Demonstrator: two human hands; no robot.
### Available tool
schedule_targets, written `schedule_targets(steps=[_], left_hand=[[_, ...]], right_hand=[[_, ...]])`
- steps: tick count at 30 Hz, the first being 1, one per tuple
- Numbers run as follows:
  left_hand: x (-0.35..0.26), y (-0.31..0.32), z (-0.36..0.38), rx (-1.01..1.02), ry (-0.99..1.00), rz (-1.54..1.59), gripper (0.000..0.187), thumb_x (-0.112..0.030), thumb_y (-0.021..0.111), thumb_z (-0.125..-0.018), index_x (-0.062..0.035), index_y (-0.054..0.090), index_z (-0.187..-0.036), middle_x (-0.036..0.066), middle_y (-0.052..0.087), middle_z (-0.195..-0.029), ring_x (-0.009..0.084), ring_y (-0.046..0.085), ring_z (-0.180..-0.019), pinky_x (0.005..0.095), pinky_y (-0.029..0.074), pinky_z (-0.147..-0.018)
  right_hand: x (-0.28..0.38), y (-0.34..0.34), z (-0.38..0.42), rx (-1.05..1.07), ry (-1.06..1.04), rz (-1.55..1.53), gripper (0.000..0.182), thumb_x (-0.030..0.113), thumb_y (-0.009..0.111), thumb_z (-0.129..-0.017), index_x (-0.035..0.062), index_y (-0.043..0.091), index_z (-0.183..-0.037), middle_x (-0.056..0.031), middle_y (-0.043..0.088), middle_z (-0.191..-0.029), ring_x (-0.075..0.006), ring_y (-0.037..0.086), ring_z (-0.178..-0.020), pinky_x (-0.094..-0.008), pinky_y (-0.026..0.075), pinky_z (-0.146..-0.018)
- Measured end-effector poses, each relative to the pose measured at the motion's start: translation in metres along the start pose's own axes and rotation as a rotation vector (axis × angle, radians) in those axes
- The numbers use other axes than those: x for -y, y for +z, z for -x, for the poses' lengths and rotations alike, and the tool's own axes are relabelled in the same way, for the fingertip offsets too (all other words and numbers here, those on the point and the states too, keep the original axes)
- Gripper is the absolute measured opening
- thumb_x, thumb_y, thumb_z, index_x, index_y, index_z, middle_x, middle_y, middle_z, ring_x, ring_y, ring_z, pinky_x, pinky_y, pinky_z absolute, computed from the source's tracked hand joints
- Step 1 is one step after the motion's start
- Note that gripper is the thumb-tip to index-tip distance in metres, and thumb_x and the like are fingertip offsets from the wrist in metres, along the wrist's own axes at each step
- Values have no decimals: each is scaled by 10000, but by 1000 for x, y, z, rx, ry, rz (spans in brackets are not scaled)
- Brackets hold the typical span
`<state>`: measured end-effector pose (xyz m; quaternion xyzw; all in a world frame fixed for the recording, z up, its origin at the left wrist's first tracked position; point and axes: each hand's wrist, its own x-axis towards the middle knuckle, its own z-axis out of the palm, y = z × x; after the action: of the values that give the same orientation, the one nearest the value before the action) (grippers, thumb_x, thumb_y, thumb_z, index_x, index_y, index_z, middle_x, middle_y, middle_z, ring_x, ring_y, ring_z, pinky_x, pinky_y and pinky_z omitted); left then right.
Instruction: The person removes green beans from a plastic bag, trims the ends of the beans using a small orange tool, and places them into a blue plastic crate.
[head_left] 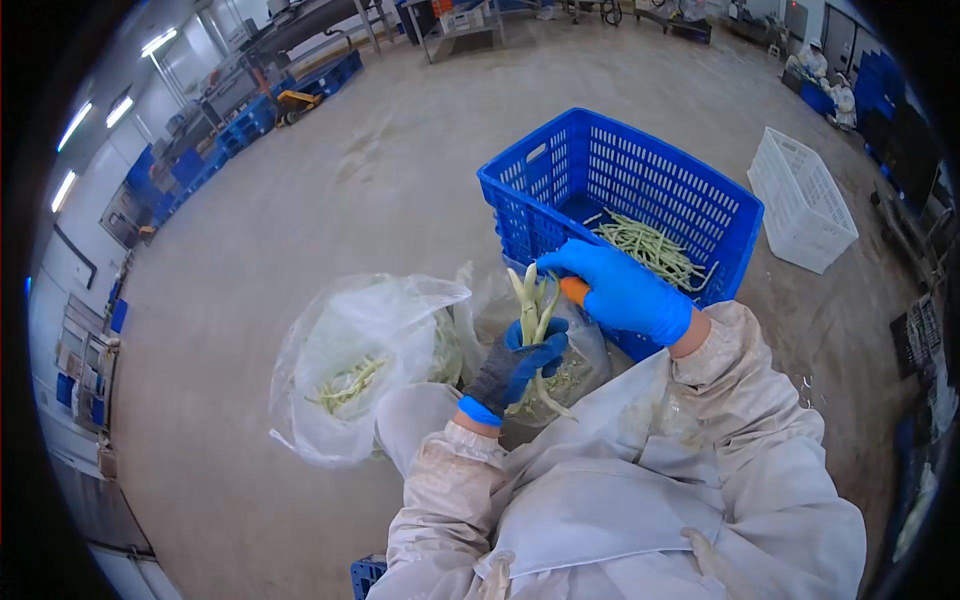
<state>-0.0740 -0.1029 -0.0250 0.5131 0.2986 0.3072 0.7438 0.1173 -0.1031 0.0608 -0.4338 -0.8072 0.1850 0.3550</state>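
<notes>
Gloved in grey and blue, my left hand (520, 368) is closed round a small bunch of green beans (533, 312), whose tips point up. My right hand (625, 292), in a blue glove, grips an orange-handled tool (575, 290) beside the bean tips; its blade is too small to make out. Behind my right hand a blue crate (735, 205) holds a pile of green beans (650, 248). A clear plastic bag (335, 290) with beans inside lies to the left, and another bag (595, 345) with bean scraps is below my hands.
A white crate (805, 200) stands on the floor right of the blue one. Part of a blue crate (368, 575) shows at the bottom edge. Two people in white sit far off at the upper right. A yellow pallet jack (297, 103) and machinery line the upper left.
</notes>
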Motion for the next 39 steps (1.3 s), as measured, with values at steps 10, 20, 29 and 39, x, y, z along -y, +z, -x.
schedule_targets(steps=[10,20,29,39], left_hand=[[-21,-13,9,-26,-116,-350,310,-293,672,-805,-22,599,-935,13,569,-701,91,529,-585,242,430,-537],[-9,-21,7,-53,-149,-392,303,-323,663,-809,-32,607,-871,23,573,-660,93,528,-555,243,421,-514],[-9,-18,11,-16,-152,-88,272,-268,670,-808,-37,594,-930,36,595,-764,97,546,-599,242,442,-517],[4,-15,-1,-31,-144,-435,300,-305,675,-795,-39,571,-887,18,535,-620,91,505,-520,253,414,-482]], right_hand=[[-25,-14,21,272,-1,219,215,25,531,-754,54,582,-961,-162,609,-897,-345,593,-806,-399,475,-686],[-45,6,32,265,-46,471,149,117,563,-835,65,599,-970,-138,602,-828,-292,594,-712,-348,485,-659],[-52,6,51,79,377,152,297,66,554,-845,40,573,-1140,-117,633,-965,-223,600,-890,-321,471,-799],[-41,22,25,127,-113,369,179,94,596,-775,69,621,-951,-80,589,-824,-282,539,-798,-390,426,-697]])
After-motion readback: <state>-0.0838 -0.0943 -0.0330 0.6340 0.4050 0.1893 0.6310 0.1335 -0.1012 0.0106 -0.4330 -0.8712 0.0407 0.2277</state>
